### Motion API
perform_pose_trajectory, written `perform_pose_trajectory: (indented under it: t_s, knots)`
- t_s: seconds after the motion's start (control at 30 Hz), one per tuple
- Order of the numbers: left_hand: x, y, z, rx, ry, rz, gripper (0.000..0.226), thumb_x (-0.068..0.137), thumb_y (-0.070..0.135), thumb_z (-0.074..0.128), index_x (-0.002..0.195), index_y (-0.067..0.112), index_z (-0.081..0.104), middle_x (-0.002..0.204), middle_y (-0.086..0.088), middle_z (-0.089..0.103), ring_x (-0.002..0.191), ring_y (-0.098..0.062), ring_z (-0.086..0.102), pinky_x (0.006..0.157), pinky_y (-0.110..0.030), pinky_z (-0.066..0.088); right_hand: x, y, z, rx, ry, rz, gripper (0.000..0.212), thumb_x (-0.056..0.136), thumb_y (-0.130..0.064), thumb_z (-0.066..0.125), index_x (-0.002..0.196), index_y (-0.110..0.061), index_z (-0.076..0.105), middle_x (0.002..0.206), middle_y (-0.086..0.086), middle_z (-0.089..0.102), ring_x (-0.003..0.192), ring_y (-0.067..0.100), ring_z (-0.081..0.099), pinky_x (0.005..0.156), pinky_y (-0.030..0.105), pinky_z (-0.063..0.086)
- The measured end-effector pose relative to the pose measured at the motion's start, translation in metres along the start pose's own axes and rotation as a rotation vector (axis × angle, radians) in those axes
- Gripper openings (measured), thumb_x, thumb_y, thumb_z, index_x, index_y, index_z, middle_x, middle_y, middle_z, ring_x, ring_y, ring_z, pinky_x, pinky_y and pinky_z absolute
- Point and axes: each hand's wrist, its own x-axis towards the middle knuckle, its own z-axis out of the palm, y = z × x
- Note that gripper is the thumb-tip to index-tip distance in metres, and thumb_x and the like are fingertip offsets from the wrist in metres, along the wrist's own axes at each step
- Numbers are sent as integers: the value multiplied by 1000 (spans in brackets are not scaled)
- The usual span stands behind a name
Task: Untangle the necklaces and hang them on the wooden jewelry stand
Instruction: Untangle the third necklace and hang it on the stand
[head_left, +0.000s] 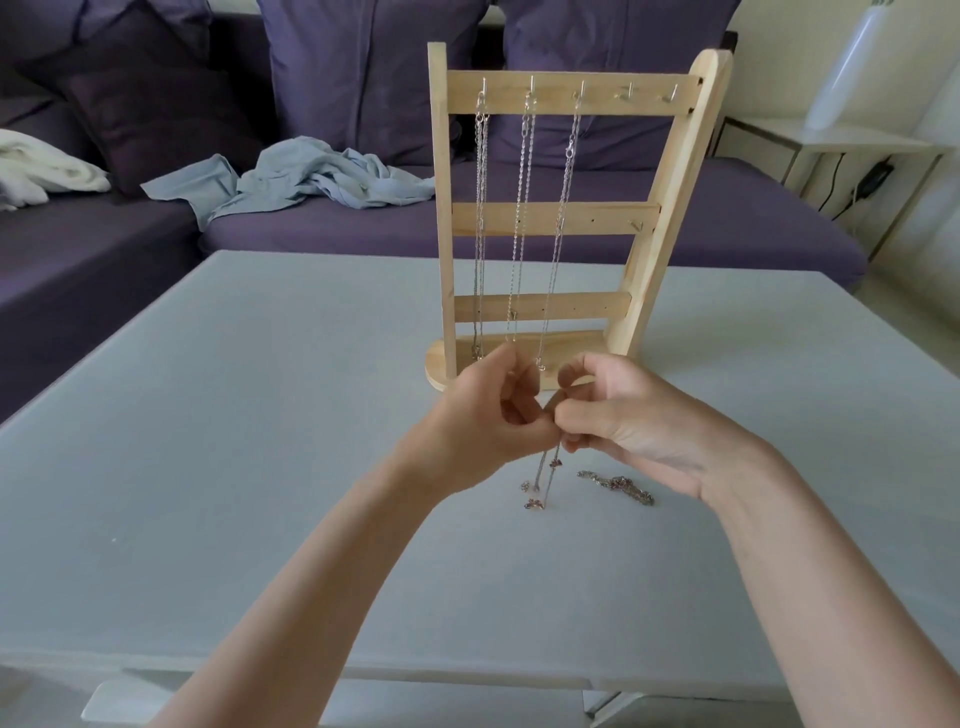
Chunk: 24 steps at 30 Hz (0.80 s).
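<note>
Above the pale table (208, 415), left hand (488, 415) and right hand (618, 415) meet, both pinching one thin silver charm necklace (545, 478). It hangs near-vertical, lower end with small charms touching the tabletop. Second chain (618, 486) lies bunched just right, long axis left-right. Wooden jewelry stand (545, 218) stands upright behind; three silver necklaces (522, 208) hang straight down from its top-bar hooks.
</note>
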Motion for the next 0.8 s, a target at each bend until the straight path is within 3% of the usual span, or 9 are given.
perform_pose_trajectory:
  t_s: [0.1,0.3,0.47,0.6,0.73,0.8]
  knots:
    - [0,1,2,-25,33,28,30,75,-9,61,72,13,40,56,5,50,47,-4,42,49,-14,37,1,0,0,25,14,-8,24,82,10,50,89,-12,44,75,8,48,61,12,46,62,24,40]
    - [-4,6,7,-556,90,-206,23,84,-3,59,77,13,44,57,5,55,54,-7,54,58,-16,47,6,-1,2,115,49,-145,28,81,12,51,85,-13,39,64,1,50,62,15,45,65,26,39]
    - [-2,8,7,-846,72,-301,17,89,2,54,76,13,49,71,-3,59,58,-10,53,59,-18,48,5,-4,4,302,15,-212,31,62,-3,54,86,-12,37,62,-3,57,58,10,54,58,18,47]
    - [0,7,7,-829,118,-276,23,89,1,53,71,15,49,74,-3,57,63,-13,52,60,-18,48,7,-3,7,326,37,-249,29,62,-3,52,85,-13,37,63,-3,57,60,11,53,60,19,46]
    - [1,6,5,-653,180,-199,20,87,-2,55,79,14,46,69,-3,53,66,-15,52,67,-20,50,8,-1,7,214,60,-261,30,65,-8,57,91,-12,43,64,-3,59,63,13,54,67,24,44]
    - [0,6,3,-610,187,-182,19,84,-1,59,80,13,47,71,-6,50,61,-12,52,66,-20,50,7,-1,4,224,50,-256,29,73,-1,63,94,-11,46,66,0,61,62,13,54,67,23,45]
